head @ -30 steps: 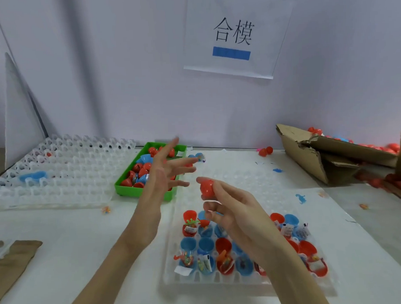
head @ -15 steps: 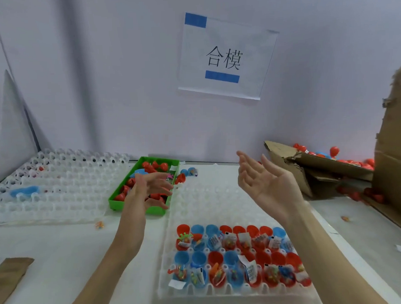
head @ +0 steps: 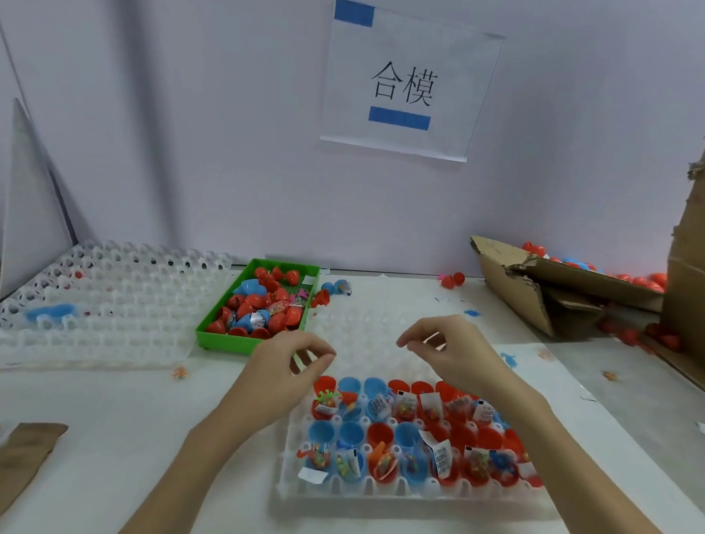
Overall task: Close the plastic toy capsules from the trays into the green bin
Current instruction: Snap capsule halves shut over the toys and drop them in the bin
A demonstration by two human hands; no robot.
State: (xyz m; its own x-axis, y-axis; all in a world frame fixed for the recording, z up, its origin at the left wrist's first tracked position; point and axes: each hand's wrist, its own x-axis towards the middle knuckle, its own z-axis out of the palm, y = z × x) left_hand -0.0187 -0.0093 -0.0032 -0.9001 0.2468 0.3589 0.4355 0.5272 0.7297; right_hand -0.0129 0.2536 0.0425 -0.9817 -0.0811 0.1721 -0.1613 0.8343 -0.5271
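White table is carrying everything: your left hand (head: 284, 369) and right hand (head: 450, 353) are hovering over the near tray (head: 390, 491), fingers loosely curled, holding nothing. Open capsule halves (head: 408, 436) are sitting in it, toys and paper slips sticking out. Green bin (head: 241, 342) is lying just beyond your left hand. Risk: you're snapping a half over a protruding slip, so it's jamming and popping open.
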